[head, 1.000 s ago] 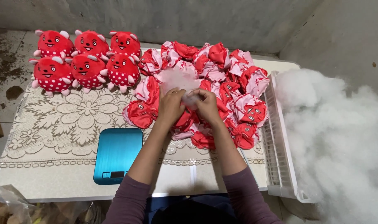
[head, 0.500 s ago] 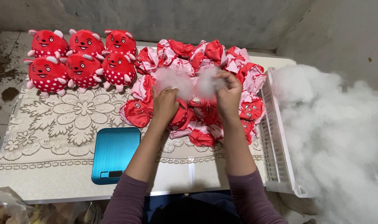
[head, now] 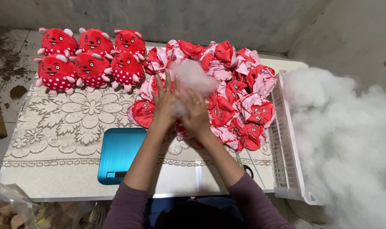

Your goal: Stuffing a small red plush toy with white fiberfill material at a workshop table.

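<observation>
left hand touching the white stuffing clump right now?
Touching. The head view shows the left hand pressed flat against the white stuffing clump, with the right hand closing on it from the other side; no gap shows between palm and fibre.

Big stuffing heap (head: 349, 140) cut off by right & bottom edges. Scissors (head: 246, 167) mostly hidden under right forearm. Plastic bag (head: 15, 208) cropped at bottom-left, contents unclear. Left hand (head: 164, 99) and right hand (head: 195, 114) partly veiled by white fluff clump (head: 192, 78); grip can't tell.

stuffed red toys (head: 89, 59) | blue scale (head: 119, 154) | lace cloth (head: 61, 123) | white basket (head: 288, 144)
</observation>
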